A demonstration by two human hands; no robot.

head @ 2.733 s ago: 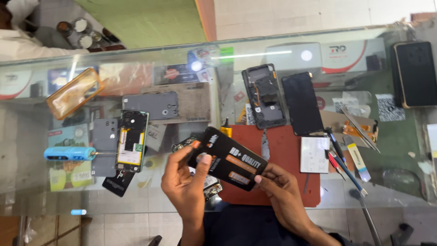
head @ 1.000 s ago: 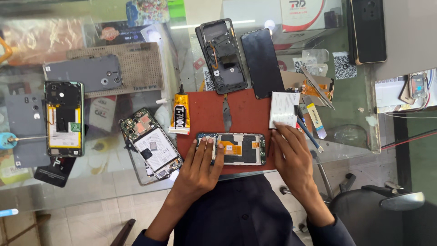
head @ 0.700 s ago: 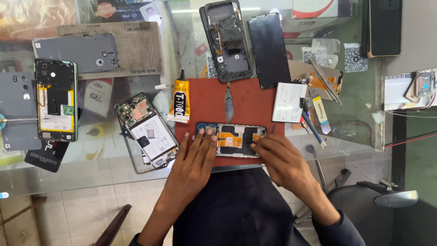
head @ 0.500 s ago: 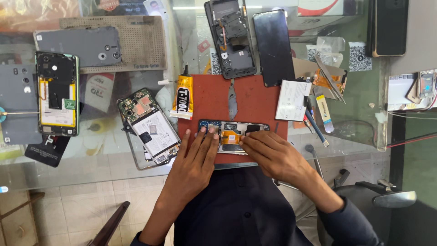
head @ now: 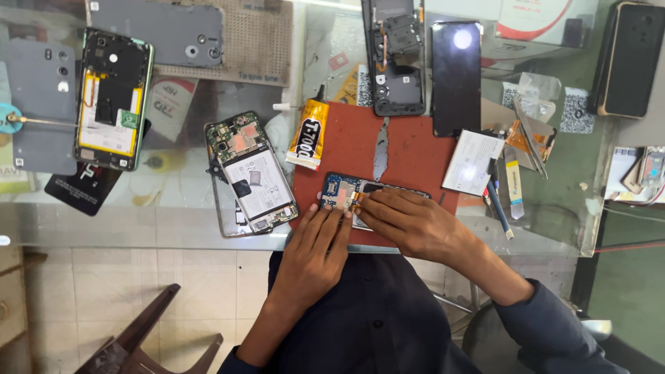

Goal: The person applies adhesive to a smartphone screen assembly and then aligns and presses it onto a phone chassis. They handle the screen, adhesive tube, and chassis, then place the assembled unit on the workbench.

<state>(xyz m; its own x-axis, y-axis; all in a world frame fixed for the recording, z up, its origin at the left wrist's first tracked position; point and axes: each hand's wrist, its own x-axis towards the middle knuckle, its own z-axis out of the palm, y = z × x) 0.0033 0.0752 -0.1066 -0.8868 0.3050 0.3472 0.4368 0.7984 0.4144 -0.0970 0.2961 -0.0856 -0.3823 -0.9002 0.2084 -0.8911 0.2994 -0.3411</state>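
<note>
Both hands work on one opened phone [head: 346, 196] lying near the front edge of the red mat [head: 409, 156] on the glass desk [head: 173, 208]. The left hand [head: 315, 253] lies flat, its fingers [head: 325, 215] stretched out together and pressing on the phone's left end. The right hand [head: 412, 221] covers the phone's right part, its fingers [head: 370, 201] bunched narrowly at an orange ribbon inside (whether they actually pinch it I cannot tell).

Counting the rest: three more opened phones, one [head: 249, 176] just left of the mat, one [head: 111, 97] farther left, one [head: 396, 59] at the mat's top edge. One dark screen panel [head: 456, 76] lies beside that last one, one glue tube [head: 308, 131] sits on the mat's left corner, one thin metal tool [head: 380, 149] lies on the mat, and one white card [head: 471, 163] lies off its right edge.

Half a second ago the right hand sat a little farther right; it has since slid left over the phone, while the left hand has stayed put
</note>
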